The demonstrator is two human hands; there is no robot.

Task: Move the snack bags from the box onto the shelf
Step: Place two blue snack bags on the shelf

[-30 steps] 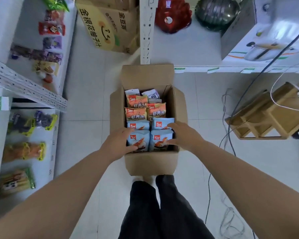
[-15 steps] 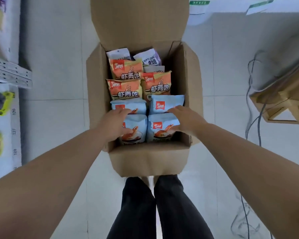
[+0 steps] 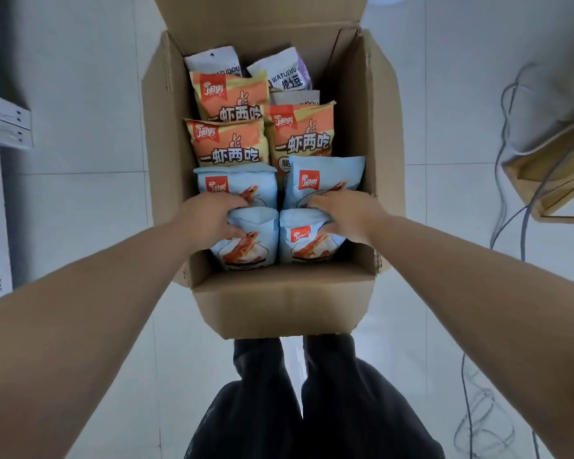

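The left grip (image 3: 209, 220) and right grip (image 3: 343, 215) bury their fingertips behind the near left bag (image 3: 246, 241) and near right bag (image 3: 307, 241). Most of the white bags (image 3: 212, 62) lie under the orange bags (image 3: 229, 94). The box flap (image 3: 262, 18) runs off the top edge, the shelf (image 3: 5, 122) off the left, the rack (image 3: 554, 180) off the right.

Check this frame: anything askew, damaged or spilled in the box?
Nothing spilled or torn. Bags stand in tidy rows in the box; only the white bags at the back lean askew. The left hand grips the near left blue bag, the right hand the near right blue bag, creasing their tops.
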